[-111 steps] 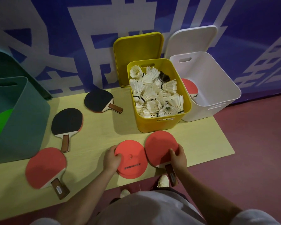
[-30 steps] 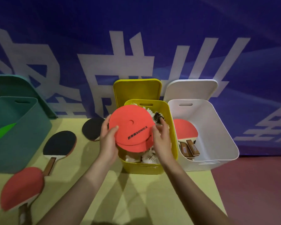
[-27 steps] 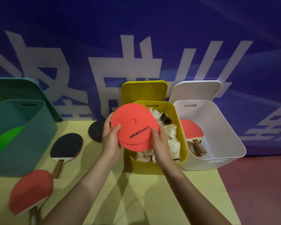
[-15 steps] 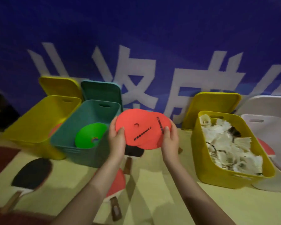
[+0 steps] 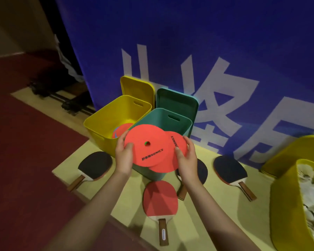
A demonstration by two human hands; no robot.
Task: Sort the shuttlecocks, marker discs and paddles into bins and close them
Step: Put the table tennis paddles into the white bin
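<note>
- Above the green bin (image 5: 179, 122), at centre frame: red marker discs (image 5: 149, 149), fanned stack, held by both hands
- left hand (image 5: 124, 156) pinches the stack at its 9 o'clock edge, thumb on top; right hand (image 5: 186, 156) pinches at 3 o'clock, fingers curled beneath
- Yellow bin (image 5: 105, 122) at 10 o'clock holds red discs already
- Paddles (image 5: 160, 197) lie on the mat, 6 to 3 o'clock, unsorted
- Step: binning discs. Next, likely: square the stack, carry left, release over yellow bin
</note>
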